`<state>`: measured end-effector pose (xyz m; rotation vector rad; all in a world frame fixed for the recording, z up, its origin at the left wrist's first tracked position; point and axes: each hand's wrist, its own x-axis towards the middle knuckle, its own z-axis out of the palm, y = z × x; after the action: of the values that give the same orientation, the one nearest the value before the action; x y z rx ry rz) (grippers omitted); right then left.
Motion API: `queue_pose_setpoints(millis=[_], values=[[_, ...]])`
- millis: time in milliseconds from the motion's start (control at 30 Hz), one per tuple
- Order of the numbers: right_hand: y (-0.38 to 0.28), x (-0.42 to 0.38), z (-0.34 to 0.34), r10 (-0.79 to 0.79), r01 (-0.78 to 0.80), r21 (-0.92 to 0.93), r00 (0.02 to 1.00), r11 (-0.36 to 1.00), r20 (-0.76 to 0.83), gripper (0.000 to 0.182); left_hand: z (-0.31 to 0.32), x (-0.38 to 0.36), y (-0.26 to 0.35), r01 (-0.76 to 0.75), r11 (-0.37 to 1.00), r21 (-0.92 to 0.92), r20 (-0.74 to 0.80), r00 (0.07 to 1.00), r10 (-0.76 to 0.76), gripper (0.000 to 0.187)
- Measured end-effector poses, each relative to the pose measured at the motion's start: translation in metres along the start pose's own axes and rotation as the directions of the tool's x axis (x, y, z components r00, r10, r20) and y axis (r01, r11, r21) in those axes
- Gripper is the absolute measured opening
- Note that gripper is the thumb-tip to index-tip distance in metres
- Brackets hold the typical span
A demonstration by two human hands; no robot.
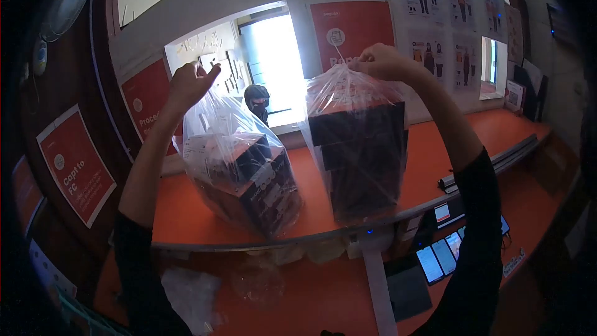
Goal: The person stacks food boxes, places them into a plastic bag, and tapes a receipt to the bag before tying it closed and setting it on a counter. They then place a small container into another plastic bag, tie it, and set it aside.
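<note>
Two clear plastic bags filled with dark boxes stand on the raised orange counter. My left hand (pixel 194 87) is closed on the gathered top of the left plastic bag (pixel 242 177), which leans to one side and holds several printed boxes. My right hand (pixel 387 63) pinches the top of the right plastic bag (pixel 357 149), drawn up to a narrow peak. Inside that one, dark boxes are stacked upright. Both bags' bases appear to rest on the counter (pixel 311 227).
Beyond the counter, a person in a dark helmet (pixel 257 96) stands at a bright window opening. Several phones (pixel 438 258) lie on the lower desk at right, near a dark flat pad (pixel 407 289). Metal rails (pixel 491 162) lie along the right counter. Posters (pixel 78 162) cover the walls.
</note>
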<state>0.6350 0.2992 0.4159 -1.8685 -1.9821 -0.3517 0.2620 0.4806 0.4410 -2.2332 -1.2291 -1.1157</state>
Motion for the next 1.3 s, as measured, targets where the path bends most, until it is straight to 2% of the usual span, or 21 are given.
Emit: queue_pose_setpoints(millis=[67, 133, 167, 200, 267, 300, 333, 433, 467, 533, 633, 867, 900, 967, 1033, 1067, 1133, 1167, 1200, 1267, 1300], values=[[0.010, -0.027, 0.008, 0.072, -0.073, -0.006, 0.993, 0.997, -0.095, 0.037, 0.000, -0.039, 0.040, 0.009, 0.919, 0.393, -0.350, 0.926, 0.141, 0.078], [0.028, -0.058, 0.022, -0.029, 0.093, 0.175, 0.942, 0.980, -0.335, 0.045, -0.003, -0.065, 0.069, -0.180, 0.970, 0.162, -0.435, 0.869, 0.234, 0.083], [0.039, -0.071, 0.033, -0.029, 0.091, 0.179, 0.947, 0.980, -0.320, 0.045, 0.005, -0.079, 0.088, -0.279, 0.960, -0.013, -0.491, 0.838, 0.237, 0.074], [0.053, -0.079, 0.048, 0.074, 0.092, 0.364, 0.905, 0.927, -0.419, 0.051, 0.014, -0.094, 0.105, -0.392, 0.857, -0.335, -0.393, 0.885, 0.251, 0.069], [0.074, -0.091, 0.083, 0.187, 0.118, 0.534, 0.856, 0.837, -0.482, 0.057, 0.063, -0.119, 0.136, -0.129, 0.463, -0.877, -0.084, 0.990, 0.115, 0.070], [0.083, -0.094, 0.104, 0.344, 0.095, 0.725, 0.834, 0.682, -0.432, 0.059, 0.072, -0.133, 0.156, -0.023, 0.353, -0.935, 0.001, 0.998, 0.069, 0.074], [0.089, -0.096, 0.125, 0.484, 0.081, 0.873, 0.806, 0.481, -0.342, 0.061, 0.080, -0.146, 0.176, 0.079, 0.231, -0.970, 0.087, 0.996, 0.022, 0.078], [0.074, -0.097, 0.172, 0.555, 0.118, 0.986, 0.816, 0.113, -0.162, 0.064, 0.162, -0.146, 0.182, 0.321, -0.274, -0.907, 0.377, 0.908, -0.184, 0.070], [0.049, -0.100, 0.183, 0.529, 0.130, 0.990, 0.845, -0.054, -0.082, 0.067, 0.178, -0.148, 0.190, 0.308, -0.275, -0.911, 0.366, 0.911, -0.192, 0.070], [0.060, -0.092, 0.212, 0.492, 0.148, 0.985, 0.867, -0.092, -0.085, 0.077, 0.199, -0.154, 0.200, 0.409, -0.729, -0.548, 0.292, 0.911, 0.292, 0.071], [0.075, -0.078, 0.224, 0.447, 0.106, 0.986, 0.894, -0.125, -0.040, 0.076, 0.200, -0.146, 0.204, 0.448, -0.740, -0.503, 0.316, 0.891, 0.325, 0.071], [0.088, -0.076, 0.232, 0.412, 0.046, 0.990, 0.911, -0.132, 0.012, 0.073, 0.185, -0.160, 0.200, 0.419, -0.575, -0.703, 0.433, 0.893, 0.121, 0.067], [0.088, -0.078, 0.234, 0.412, 0.036, 0.991, 0.911, -0.128, 0.020, 0.073, 0.186, -0.171, 0.197, 0.374, -0.325, -0.869, 0.401, 0.916, -0.018, 0.070], [0.086, -0.083, 0.236, 0.411, 0.020, 0.991, 0.911, -0.130, 0.036, 0.072, 0.177, -0.208, 0.198, 0.070, 0.084, -0.994, 0.047, 0.966, -0.254, 0.057], [0.085, -0.085, 0.241, 0.409, -0.005, 0.992, 0.911, -0.127, 0.057, 0.071, 0.152, -0.266, 0.177, -0.176, 0.703, -0.689, -0.348, 0.931, -0.108, 0.064], [0.084, -0.086, 0.241, 0.410, -0.013, 0.992, 0.910, -0.128, 0.065, 0.071, 0.166, -0.303, 0.159, -0.179, 0.810, -0.558, -0.477, 0.868, -0.137, 0.074], [0.080, -0.087, 0.243, 0.408, -0.030, 0.992, 0.910, -0.122, 0.077, 0.070, 0.165, -0.332, 0.125, 0.050, 0.918, -0.394, -0.508, 0.820, -0.263, 0.098], [0.078, -0.088, 0.246, 0.409, -0.043, 0.992, 0.908, -0.118, 0.088, 0.070, 0.149, -0.337, 0.114, 0.259, 0.901, -0.349, -0.409, 0.823, -0.395, 0.113], [0.077, -0.089, 0.248, 0.407, -0.052, 0.993, 0.909, -0.110, 0.093, 0.069, 0.144, -0.338, 0.096, 0.273, 0.896, -0.349, -0.405, 0.818, -0.407, 0.113], [0.073, -0.090, 0.251, 0.410, -0.074, 0.992, 0.905, -0.102, 0.110, 0.069, 0.138, -0.332, 0.061, 0.450, 0.811, -0.374, -0.081, 0.855, -0.512, 0.130], [0.072, -0.090, 0.253, 0.413, -0.078, 0.992, 0.904, -0.099, 0.112, 0.068, 0.138, -0.334, 0.053, 0.455, 0.807, -0.377, -0.081, 0.852, -0.518, 0.130]])
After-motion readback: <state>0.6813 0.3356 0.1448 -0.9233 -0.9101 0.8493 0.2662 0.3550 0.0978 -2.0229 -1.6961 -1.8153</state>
